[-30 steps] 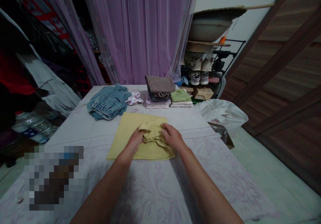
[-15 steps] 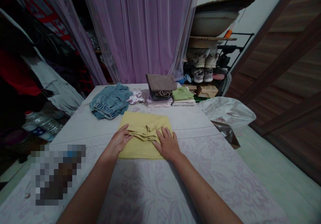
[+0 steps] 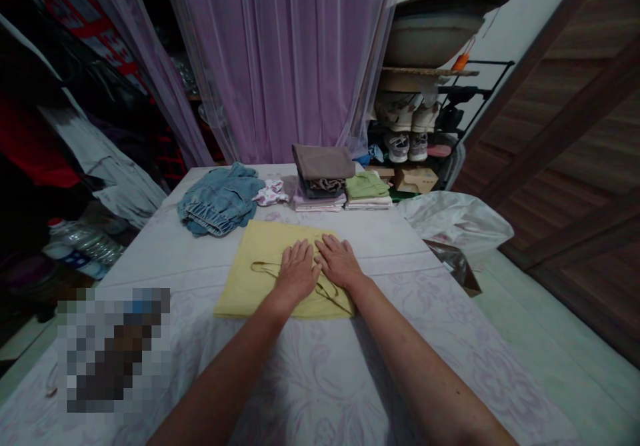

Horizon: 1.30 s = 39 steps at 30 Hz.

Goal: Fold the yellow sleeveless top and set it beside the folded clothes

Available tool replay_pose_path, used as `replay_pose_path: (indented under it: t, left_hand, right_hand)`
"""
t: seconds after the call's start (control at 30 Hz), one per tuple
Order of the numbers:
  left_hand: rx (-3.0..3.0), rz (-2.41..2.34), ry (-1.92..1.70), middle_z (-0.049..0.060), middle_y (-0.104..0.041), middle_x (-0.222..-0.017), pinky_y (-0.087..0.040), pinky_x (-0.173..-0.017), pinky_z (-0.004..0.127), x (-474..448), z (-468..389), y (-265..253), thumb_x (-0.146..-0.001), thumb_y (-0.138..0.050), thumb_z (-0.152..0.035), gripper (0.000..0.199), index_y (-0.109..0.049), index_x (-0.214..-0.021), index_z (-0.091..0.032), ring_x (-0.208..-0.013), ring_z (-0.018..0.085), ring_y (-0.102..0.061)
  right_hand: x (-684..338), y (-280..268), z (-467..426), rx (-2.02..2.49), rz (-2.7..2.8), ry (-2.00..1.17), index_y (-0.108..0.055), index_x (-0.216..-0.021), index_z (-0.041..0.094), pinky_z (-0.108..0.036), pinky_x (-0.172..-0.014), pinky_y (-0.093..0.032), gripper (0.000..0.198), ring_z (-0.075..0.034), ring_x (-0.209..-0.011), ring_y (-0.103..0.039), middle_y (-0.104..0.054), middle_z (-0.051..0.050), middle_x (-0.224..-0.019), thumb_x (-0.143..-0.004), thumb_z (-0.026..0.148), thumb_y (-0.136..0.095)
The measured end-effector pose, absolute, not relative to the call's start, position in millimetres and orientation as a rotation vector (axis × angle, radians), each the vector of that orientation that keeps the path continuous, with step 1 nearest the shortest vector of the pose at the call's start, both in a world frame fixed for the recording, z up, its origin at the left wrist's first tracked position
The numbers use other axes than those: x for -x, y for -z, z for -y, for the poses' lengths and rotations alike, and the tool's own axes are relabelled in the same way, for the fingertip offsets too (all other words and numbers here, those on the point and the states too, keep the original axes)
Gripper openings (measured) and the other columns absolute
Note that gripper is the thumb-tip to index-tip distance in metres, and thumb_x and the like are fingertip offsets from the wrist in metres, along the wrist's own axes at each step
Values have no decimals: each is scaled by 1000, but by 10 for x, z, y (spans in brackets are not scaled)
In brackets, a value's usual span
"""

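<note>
A yellow garment (image 3: 245,286) lies folded flat on the patterned cloth in front of me, with thin straps of the same colour looped across its top. My left hand (image 3: 299,271) rests palm down on its middle, fingers stretched out. Close beside it, my right hand (image 3: 339,261) presses flat on the garment's right part, its fingers extended too. Neither hand grips anything. The hands hide part of the straps and the cloth under them.
Crumpled denim (image 3: 217,199) and a small patterned cloth (image 3: 271,193) lie at the back left. Behind the garment stand a folded stack topped with brown cloth (image 3: 324,161) and another topped with green cloth (image 3: 367,185). A clear plastic bag (image 3: 455,219) hangs past the right edge.
My left hand has let go of the garment's gathered edge and moved right onto its middle. The raised layers are flattened, the straps show, and the lower part spreads wider.
</note>
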<state>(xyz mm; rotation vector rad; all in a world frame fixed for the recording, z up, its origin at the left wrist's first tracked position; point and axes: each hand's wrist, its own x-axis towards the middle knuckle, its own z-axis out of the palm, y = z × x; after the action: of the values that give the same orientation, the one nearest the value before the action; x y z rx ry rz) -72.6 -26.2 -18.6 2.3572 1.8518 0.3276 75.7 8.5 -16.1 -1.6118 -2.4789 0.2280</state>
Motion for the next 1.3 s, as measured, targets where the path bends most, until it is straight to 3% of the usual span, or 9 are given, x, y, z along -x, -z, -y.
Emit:
replay_pose_path:
  t: [0.23,0.37,0.5,0.67,0.9,1.03,1.17,1.3]
  left_hand:
    - [-2443,-1889,-141,9,-26,-160,-14,-119,52,956,357,388,-93,-34,-59,73,-28,-153,-17,-148,29,-20]
    - [-2453,-1885,-143,9,-27,-159,-16,-119,52,973,367,377,-93,-32,-61,74,-28,-153,-17,-147,28,-22]
    - [-2466,-1887,-208,8,-30,-158,-17,-119,48,976,383,368,-95,-30,-58,69,-31,-152,-18,-147,26,-25]
    - [-2428,-1864,-288,12,-35,-156,-18,-118,52,980,372,370,-95,-35,-53,65,-35,-149,-16,-145,29,-28]
    - [-2453,-1848,-479,14,-34,-156,-15,-119,53,927,482,287,-94,-44,-46,60,-41,-146,-18,-146,30,-26]
    - [-2621,-1503,-522,10,-39,-154,-10,-121,50,778,688,247,-94,-44,-50,55,-47,-142,-24,-146,26,-26]
    - [-2627,-1250,-373,11,-37,-155,-11,-120,55,682,763,261,-88,-47,-64,67,-45,-144,-27,-145,29,-27]
    - [-2581,-1209,-322,11,-35,-156,-10,-119,57,691,737,282,-82,-53,-69,73,-46,-143,-28,-146,31,-25]
  right_hand:
    - [-739,318,-85,1628,2422,-204,-42,-146,22,-61,-113,-19,51,-28,-145,-26,-31,-11,-157,-98,40,-37]
    - [-862,361,-139,1527,2187,-273,-57,-132,19,-48,-113,-30,44,-23,-137,-41,-48,-11,-147,-96,31,-36]
    - [-1076,345,-75,1784,1727,-250,-63,-123,11,-35,-101,-43,43,-21,-118,-58,-65,-15,-126,-92,24,-37]
    - [-1159,180,34,2071,1800,-474,-72,-105,25,-29,-75,-48,38,-22,-91,-68,-75,-8,-97,-93,45,-42]
    - [-1095,98,-373,2003,1866,-673,-75,-85,19,-25,-66,-46,47,-22,-84,-68,-75,-10,-88,-92,54,-44]
    - [-1093,114,-681,1905,1885,-749,-75,-97,18,-23,-66,-47,38,-17,-77,-68,-75,-7,-87,-93,42,-46]
    - [-1102,134,-881,1795,1932,-742,-67,-121,22,-23,-75,-49,36,-14,-83,-66,-74,-3,-100,-88,30,-55]
    - [-1169,167,-965,1666,2036,-742,-71,-113,21,-22,-75,-48,31,-13,-80,-65,-75,0,-92,-86,26,-56]
